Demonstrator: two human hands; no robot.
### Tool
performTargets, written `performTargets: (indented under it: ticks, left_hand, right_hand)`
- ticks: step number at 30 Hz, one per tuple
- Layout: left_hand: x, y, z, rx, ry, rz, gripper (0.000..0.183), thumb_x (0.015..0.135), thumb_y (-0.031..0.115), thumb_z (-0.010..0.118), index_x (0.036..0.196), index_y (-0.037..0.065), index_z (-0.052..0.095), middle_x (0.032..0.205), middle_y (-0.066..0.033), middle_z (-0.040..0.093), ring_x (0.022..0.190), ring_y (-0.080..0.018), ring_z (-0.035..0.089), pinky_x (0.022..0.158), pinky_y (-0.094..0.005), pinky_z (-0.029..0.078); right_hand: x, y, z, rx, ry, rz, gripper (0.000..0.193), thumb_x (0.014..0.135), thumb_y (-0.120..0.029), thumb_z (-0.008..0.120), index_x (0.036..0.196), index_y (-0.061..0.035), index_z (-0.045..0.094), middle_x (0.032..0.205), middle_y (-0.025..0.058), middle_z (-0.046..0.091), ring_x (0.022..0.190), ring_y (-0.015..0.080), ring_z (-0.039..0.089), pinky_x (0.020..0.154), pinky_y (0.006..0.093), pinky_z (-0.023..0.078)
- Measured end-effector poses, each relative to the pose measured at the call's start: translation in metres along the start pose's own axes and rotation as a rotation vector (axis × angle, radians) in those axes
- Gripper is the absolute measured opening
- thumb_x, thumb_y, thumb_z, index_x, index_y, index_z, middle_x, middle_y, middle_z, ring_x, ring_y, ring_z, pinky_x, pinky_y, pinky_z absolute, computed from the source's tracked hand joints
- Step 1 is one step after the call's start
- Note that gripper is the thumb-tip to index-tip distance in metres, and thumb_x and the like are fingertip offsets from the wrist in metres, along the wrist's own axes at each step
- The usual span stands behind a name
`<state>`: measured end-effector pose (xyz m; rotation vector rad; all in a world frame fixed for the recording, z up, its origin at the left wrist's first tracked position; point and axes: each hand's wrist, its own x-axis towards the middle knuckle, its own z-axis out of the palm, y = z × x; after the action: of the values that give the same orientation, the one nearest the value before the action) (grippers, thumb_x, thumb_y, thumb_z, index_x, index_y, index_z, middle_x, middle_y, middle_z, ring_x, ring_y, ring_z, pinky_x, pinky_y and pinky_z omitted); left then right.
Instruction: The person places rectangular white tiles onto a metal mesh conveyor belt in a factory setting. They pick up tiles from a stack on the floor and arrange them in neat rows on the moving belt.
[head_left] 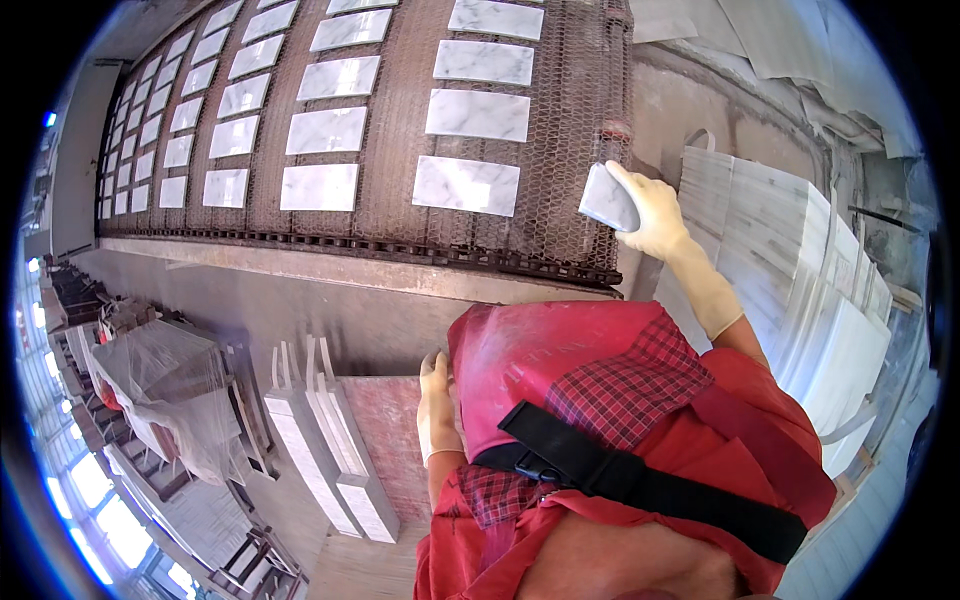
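My right hand (pixel 655 212), in a pale yellow rubber glove, grips a white marble tile (pixel 607 198) by its edge. That tile is tilted over the near right end of a brown wire-mesh conveyor belt (pixel 390 150). Rows of white, grey-veined marble tiles lie flat on the mesh; the closest one (pixel 467 185) is left of the held tile. Beside my red apron (pixel 530 350), low at my left side, is my left hand (pixel 434 405), gloved too. Its fingers stretch forward with nothing seen in them, near a reddish board (pixel 385 430).
A large stack of white marble slabs (pixel 770 260) stands close on my right. Long pale strips (pixel 320 460) rest on the reddish board to my left. A plastic-wrapped pile (pixel 170 380) stands farther left. The belt's chain edge and concrete ledge (pixel 380 277) run in front of me.
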<state>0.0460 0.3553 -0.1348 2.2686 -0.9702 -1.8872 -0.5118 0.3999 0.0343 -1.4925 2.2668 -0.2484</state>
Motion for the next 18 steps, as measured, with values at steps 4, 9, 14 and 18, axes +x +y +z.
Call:
performTargets:
  ticks: [4, 9, 14, 18]
  left_hand:
    - [0.008, -0.004, -0.003, -0.008, -0.012, 0.02, 0.062, 0.109, 0.038, 0.067, 0.16, 0.006, 0.054, 0.141, -0.0114, 0.07, 0.117, -0.0232, 0.068, 0.096, -0.0409, 0.057]
    - [0.029, -0.021, -0.001, -0.002, -0.035, 0.043, 0.063, 0.108, 0.039, 0.069, 0.159, 0.004, 0.055, 0.14, -0.0122, 0.07, 0.117, -0.0229, 0.068, 0.096, -0.0408, 0.057]
    - [0.038, -0.028, 0.005, -0.016, -0.047, 0.042, 0.064, 0.108, 0.039, 0.068, 0.159, 0.004, 0.055, 0.141, -0.0133, 0.07, 0.118, -0.0235, 0.068, 0.097, -0.0404, 0.057]
    - [0.039, -0.028, 0.008, -0.004, -0.052, 0.043, 0.064, 0.108, 0.039, 0.068, 0.159, 0.003, 0.054, 0.142, -0.0141, 0.07, 0.118, -0.0239, 0.068, 0.097, -0.04, 0.057]
  right_hand:
    - [-0.001, 0.006, 0.023, -0.039, 0.013, -0.143, 0.119, 0.066, -0.015, 0.093, 0.171, -0.0236, 0.037, 0.147, 0.0147, 0.063, 0.125, 0.0399, 0.066, 0.108, 0.0493, 0.052]
    - [-0.001, 0.011, 0.034, -0.087, 0.01, -0.151, 0.123, 0.067, -0.016, 0.097, 0.173, -0.0208, 0.033, 0.155, 0.0149, 0.058, 0.129, 0.0381, 0.064, 0.109, 0.0477, 0.051]
    - [0.002, 0.01, 0.033, -0.078, 0.01, -0.174, 0.121, 0.067, -0.016, 0.099, 0.17, -0.0177, 0.035, 0.151, 0.0133, 0.06, 0.127, 0.0374, 0.065, 0.107, 0.0484, 0.052]
    - [0.003, 0.008, 0.031, -0.081, 0.018, -0.184, 0.12, 0.066, -0.017, 0.1, 0.168, -0.0162, 0.037, 0.145, 0.0127, 0.062, 0.122, 0.0381, 0.066, 0.104, 0.0496, 0.053]
